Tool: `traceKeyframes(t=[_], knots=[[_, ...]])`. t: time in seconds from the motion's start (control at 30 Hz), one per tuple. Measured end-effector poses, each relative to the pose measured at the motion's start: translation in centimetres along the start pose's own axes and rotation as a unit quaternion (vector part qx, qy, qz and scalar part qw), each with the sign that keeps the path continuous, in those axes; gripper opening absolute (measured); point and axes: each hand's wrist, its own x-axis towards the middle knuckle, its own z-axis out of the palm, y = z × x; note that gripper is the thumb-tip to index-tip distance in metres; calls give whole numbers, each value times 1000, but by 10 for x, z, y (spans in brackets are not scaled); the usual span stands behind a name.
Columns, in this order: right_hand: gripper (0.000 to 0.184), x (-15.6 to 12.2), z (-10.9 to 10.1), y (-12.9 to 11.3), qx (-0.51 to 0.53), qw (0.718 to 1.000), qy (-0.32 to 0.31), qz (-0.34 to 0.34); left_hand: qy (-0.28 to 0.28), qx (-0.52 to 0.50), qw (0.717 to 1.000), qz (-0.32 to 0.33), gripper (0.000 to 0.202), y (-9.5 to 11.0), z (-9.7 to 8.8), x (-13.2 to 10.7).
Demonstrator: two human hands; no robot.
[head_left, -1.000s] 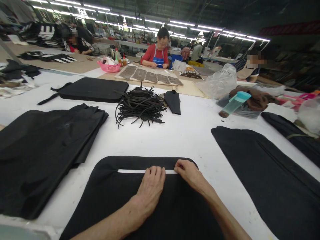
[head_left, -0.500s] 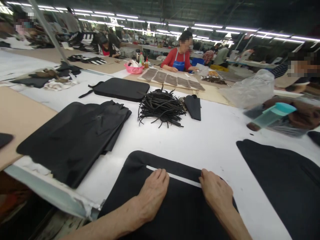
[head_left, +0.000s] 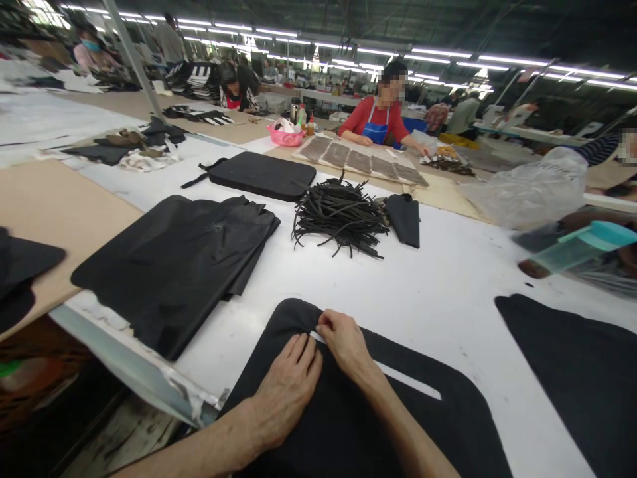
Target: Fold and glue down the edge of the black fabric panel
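A black panel (head_left: pixel 343 415) with rounded corners lies on the white tabletop in front of me. Across its upper part runs a narrow white strip (head_left: pixel 411 381); whether it is a tape or a cut slot I cannot tell. Flat on the panel rests my left hand (head_left: pixel 291 378), its fingertips near the strip's left end. Close beside it, my right hand (head_left: pixel 346 338) is closed in a pinch at that same end. What lies between its fingertips is hidden, and its forearm crosses over the middle of the strip.
Stacked black sheets (head_left: pixel 169 265) lie to the left, near the table edge. Behind are a black padded piece (head_left: pixel 263 174), a heap of black strips (head_left: pixel 343 216) and another black panel (head_left: pixel 567 372) at right. A capped bottle (head_left: pixel 572 251) lies tilted; a person in red (head_left: pixel 368 123) works opposite.
My right hand has moved left along the white strip, from its right end to its left end beside my left hand. The strip's right end is now uncovered. The view has shifted slightly.
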Motion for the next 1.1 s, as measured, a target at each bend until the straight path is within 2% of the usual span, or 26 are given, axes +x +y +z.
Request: traceKeyframes(t=[0.23,0.57,0.9,1.1], knots=[[6,6,2,4,-3,999,-31,12,13,13,1000,-18,54,6,5,-2],[9,10,7,0,-8,999,-18,27,16,13,1000,-14,43,5,4,-5],[3,1,-7,7,15,997,-61,-44,-5,-34,999,-29,60,1,7,-4],[7,6,2,2,-24,999,-26,-25,-9,-38,999,-37,60,-1,7,-4]])
